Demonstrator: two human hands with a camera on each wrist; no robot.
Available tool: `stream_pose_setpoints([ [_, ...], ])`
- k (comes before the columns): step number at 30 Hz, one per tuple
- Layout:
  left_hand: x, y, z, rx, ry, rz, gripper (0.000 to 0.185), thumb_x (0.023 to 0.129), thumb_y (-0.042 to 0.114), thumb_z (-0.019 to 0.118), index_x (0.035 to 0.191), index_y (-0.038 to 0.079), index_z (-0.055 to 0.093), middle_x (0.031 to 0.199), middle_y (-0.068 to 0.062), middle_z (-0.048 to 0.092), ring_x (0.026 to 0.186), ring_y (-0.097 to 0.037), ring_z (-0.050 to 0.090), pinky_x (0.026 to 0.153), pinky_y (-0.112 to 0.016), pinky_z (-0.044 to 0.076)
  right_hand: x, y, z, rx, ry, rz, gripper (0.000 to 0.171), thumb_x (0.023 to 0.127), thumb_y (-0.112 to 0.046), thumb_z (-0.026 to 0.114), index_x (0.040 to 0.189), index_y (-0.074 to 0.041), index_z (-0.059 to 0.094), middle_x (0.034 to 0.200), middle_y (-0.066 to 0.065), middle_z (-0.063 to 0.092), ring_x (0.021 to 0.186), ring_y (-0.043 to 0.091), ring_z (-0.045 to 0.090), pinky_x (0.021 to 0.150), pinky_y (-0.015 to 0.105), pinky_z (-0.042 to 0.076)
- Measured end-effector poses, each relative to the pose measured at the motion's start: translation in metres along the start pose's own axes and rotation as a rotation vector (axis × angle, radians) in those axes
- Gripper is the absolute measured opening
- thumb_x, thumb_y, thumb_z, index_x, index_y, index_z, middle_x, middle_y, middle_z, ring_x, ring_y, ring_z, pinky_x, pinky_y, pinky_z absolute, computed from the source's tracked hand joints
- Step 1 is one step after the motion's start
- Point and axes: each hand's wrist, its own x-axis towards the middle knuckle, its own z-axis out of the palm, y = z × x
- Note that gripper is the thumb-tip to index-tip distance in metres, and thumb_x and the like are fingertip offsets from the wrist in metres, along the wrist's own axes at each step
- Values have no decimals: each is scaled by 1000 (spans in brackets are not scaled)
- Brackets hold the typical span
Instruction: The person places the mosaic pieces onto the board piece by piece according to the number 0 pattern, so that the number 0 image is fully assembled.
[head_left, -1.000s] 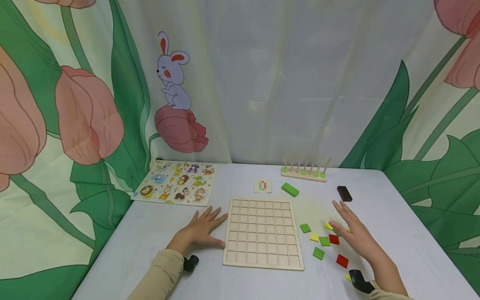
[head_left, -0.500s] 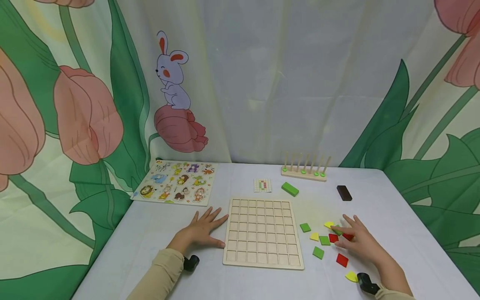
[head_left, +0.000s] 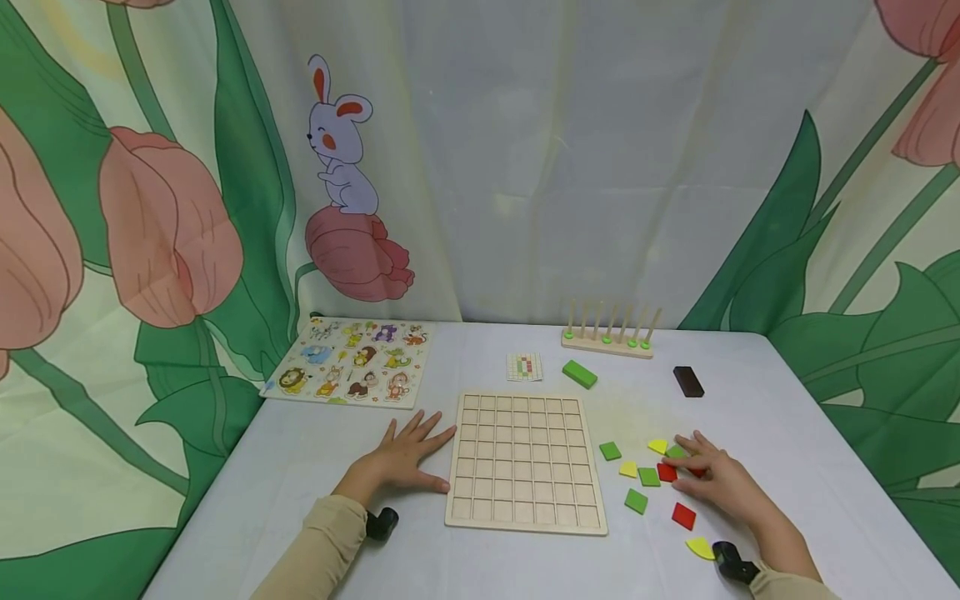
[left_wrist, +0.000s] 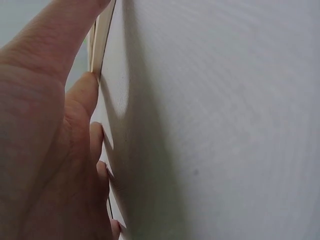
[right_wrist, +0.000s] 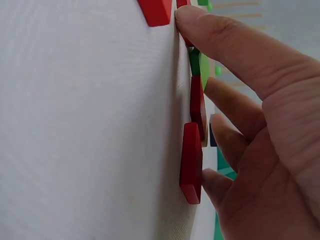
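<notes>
1. We see the right hand (head_left: pixel 720 482) has come down from a raised, spread pose over the loose tiles onto them; it now lies low on the white table (head_left: pixel 765 417), fingers reaching left.
2. Its fingers are gently bent, thumb tip on a red tile (head_left: pixel 667 472); the right wrist view shows another red tile (right_wrist: pixel 192 162) under the fingers. No closed pinch yet, so we read the hand as open, touching rather than gripping.
3. A yellow piece (head_left: pixel 700 547) near that wrist, hidden a second ago, now shows (the hand shifted forward off it).
4. The left hand (head_left: pixel 408 460) has not moved: flat, fingers spread, pressing the table with fingertips at the left edge of the wooden grid board (head_left: pixel 525 462). Open.
5. The board's cells are bare; the tiles lie just right of it: green (head_left: pixel 610 451), yellow (head_left: pixel 628 470), green (head_left: pixel 636 501), red (head_left: pixel 683 516).
6. We judge a tile pick is starting (red one most likely), with nothing lifted so far.
7. Unchanged: animal puzzle (head_left: pixel 347 362), peg rack (head_left: pixel 607 340), pattern card (head_left: pixel 524 367), green block (head_left: pixel 580 374), dark block (head_left: pixel 687 382).
</notes>
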Motion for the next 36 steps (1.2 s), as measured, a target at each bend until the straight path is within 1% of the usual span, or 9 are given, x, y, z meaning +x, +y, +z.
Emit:
stream_pose_setpoints([
  [4,1,0,0,-3,0,-4,94,71,72,61,149,35,24,161,-1,10,148,-34,3,113,-67,3,0,1,1,30,-4,7,45,76,-25,75,115,-3,68,143,29,39,138,52,14,107,72,1],
  [14,0,0,0,-1,-1,0,93,72,72,61,149,35,24,161,-2,10,148,-34,2,113,-67,3,0,-1,1,9,16,-2,45,78,-28,74,114,-2,68,140,27,45,136,51,23,109,69,5],
  [17,0,0,0,-1,1,4,93,72,72,60,149,35,24,161,-2,10,148,-34,2,113,-68,3,0,0,1,-4,26,-1,45,78,-27,74,115,-3,67,140,25,46,135,50,26,109,68,11],
  [21,0,0,1,6,3,2,93,72,73,60,149,35,24,161,-2,11,148,-34,3,113,-67,4,1,-1,1,-44,46,3,43,79,-26,73,116,-6,67,140,21,48,134,47,33,106,64,29],
  [23,1,-1,2,12,4,0,94,72,73,60,149,35,24,161,-2,11,148,-34,3,113,-67,4,1,-4,1,-65,58,-3,43,80,-27,73,118,-7,67,141,20,48,132,47,36,102,62,35],
  [24,1,-1,2,13,4,0,94,72,73,60,149,35,24,161,-1,11,148,-34,3,113,-67,4,1,-6,0,-75,68,-10,43,80,-27,73,119,-8,66,140,20,49,132,47,37,100,61,37],
  [30,0,0,0,11,-2,-2,93,72,72,60,149,36,24,161,-1,10,149,-33,2,113,-67,3,7,-32,-11,-63,149,-53,46,82,-21,72,124,-8,62,141,19,48,131,47,38,99,63,37],
  [33,-1,0,-1,7,-3,-3,93,72,72,60,149,36,24,161,-1,10,149,-33,2,113,-67,3,15,-47,-16,-51,173,-81,47,82,-18,72,127,-8,60,142,19,46,132,47,38,100,64,36],
  [36,-1,1,-2,1,-3,-3,93,72,72,61,149,35,24,161,-2,11,148,-33,3,113,-67,3,27,-63,-17,-41,196,-140,47,81,-13,72,126,-7,60,141,19,49,131,45,40,100,63,36],
])
